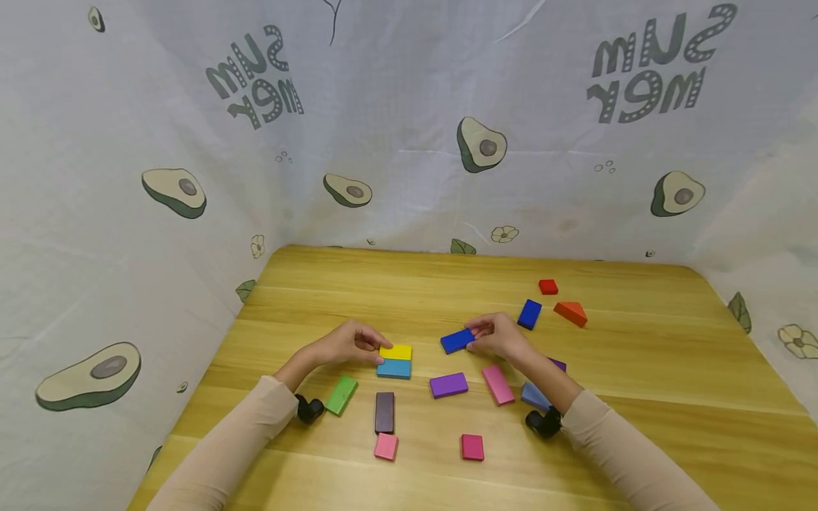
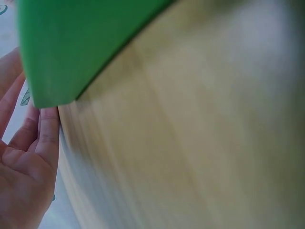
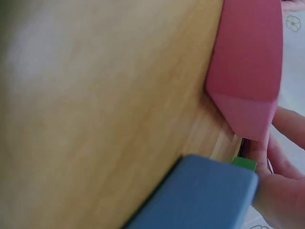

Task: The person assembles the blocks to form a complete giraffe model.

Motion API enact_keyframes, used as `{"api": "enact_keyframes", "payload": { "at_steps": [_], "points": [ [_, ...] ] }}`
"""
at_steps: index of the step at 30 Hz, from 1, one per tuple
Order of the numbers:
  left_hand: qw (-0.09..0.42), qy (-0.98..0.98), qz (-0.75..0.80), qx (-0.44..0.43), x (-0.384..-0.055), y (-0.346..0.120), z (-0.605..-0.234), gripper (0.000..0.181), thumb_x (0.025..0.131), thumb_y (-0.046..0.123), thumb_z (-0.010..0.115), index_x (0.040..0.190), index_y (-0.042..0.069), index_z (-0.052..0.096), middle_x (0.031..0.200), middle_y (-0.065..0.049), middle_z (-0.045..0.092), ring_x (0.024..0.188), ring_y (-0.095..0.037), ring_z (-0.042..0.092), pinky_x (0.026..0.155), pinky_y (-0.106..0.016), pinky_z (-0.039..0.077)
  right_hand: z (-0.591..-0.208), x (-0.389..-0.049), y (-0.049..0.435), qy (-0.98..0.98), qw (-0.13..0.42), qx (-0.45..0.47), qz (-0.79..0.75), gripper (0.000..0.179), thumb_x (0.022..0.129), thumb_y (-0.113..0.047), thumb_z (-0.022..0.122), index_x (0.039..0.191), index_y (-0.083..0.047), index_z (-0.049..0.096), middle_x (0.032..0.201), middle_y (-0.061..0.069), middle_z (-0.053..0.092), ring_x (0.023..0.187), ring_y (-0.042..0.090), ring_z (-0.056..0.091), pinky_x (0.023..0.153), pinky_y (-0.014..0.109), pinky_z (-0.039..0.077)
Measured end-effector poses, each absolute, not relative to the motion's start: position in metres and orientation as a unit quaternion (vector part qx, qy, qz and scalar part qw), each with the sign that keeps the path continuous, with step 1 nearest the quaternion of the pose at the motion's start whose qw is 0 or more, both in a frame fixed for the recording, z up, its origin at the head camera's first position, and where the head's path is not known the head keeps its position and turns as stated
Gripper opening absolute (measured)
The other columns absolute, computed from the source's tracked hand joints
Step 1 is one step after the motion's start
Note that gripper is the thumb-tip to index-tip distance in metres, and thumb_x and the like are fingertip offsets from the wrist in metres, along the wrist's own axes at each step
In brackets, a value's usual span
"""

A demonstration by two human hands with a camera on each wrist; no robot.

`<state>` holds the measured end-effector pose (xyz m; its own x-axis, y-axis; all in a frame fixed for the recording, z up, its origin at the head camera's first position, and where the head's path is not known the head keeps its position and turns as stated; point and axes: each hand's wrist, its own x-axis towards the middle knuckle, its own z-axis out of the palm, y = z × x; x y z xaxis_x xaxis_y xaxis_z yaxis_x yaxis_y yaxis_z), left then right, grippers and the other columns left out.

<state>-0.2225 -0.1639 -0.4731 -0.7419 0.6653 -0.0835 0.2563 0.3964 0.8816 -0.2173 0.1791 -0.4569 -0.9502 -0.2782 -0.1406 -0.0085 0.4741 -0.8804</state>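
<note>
One pair seems joined: the yellow block (image 1: 397, 352) and the light blue block (image 1: 393, 368) lie long side to long side near the middle of the worktop (image 1: 332, 284). Every other piece lies apart from them, so I judge the work at an early stage.

The left hand (image 1: 345, 344) has thumb and forefinger closed on the yellow block's left end. The right hand (image 1: 501, 335) pinches the right end of a royal blue block (image 1: 456, 341); whether that block is lifted I cannot tell.

Fourteen pieces show in the head view. Nine are plainly oblong: those three, plus the second blue block (image 1: 529, 314) toward the far right corner, the green block (image 1: 341, 395) toward the left edge, and the plum block (image 1: 385, 411), violet block (image 1: 449, 385), long pink block (image 1: 498, 385) and slate-blue block (image 1: 534, 396) between pair and near edge. Three are squares: the pink square (image 1: 386, 447) and crimson square (image 1: 472, 447) closest to the near edge, the red square (image 1: 548, 287) near the far edge. One is an orange triangle (image 1: 571, 313). The last, a dark purple piece (image 1: 559, 363), is partly hidden, its shape unclear.
</note>
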Motion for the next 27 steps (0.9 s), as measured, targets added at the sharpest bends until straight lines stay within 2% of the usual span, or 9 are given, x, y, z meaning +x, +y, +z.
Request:
{"api": "enact_keyframes", "payload": {
  "at_steps": [10, 20, 27],
  "points": [
    [0.218, 0.813, 0.461, 0.281, -0.222, -0.164, -0.472, 0.029, 0.089, 0.009, 0.076, 0.117, 0.002, 0.074, 0.119, -0.009, 0.069, 0.102, -0.017, 0.063, 0.088, -0.028, 0.053, -0.458, -0.218, 0.176, 0.849, 0.14, -0.087, -0.502, 0.034, 0.078, 0.008, 0.08, 0.108, 0.015, 0.067, 0.094, 0.022, 0.066, 0.08, 0.02, 0.06, 0.068, 0.023, 0.05],
    [0.224, 0.81, 0.468, 0.273, -0.222, -0.162, -0.469, 0.029, 0.09, 0.007, 0.075, 0.118, 0.0, 0.072, 0.12, -0.012, 0.068, 0.105, -0.022, 0.062, 0.09, -0.028, 0.052, -0.458, -0.214, 0.168, 0.849, 0.147, -0.086, -0.501, 0.03, 0.077, 0.008, 0.082, 0.103, 0.014, 0.069, 0.09, 0.019, 0.067, 0.076, 0.018, 0.062, 0.068, 0.024, 0.051],
    [0.222, 0.807, 0.473, 0.275, -0.224, -0.163, -0.474, 0.03, 0.089, 0.006, 0.076, 0.117, -0.001, 0.072, 0.12, -0.014, 0.069, 0.106, -0.024, 0.063, 0.09, -0.028, 0.052, -0.459, -0.21, 0.159, 0.858, 0.15, -0.097, -0.482, 0.029, 0.075, 0.005, 0.084, 0.1, 0.012, 0.07, 0.085, 0.012, 0.067, 0.074, 0.016, 0.062, 0.068, 0.026, 0.052]
  ]
}}
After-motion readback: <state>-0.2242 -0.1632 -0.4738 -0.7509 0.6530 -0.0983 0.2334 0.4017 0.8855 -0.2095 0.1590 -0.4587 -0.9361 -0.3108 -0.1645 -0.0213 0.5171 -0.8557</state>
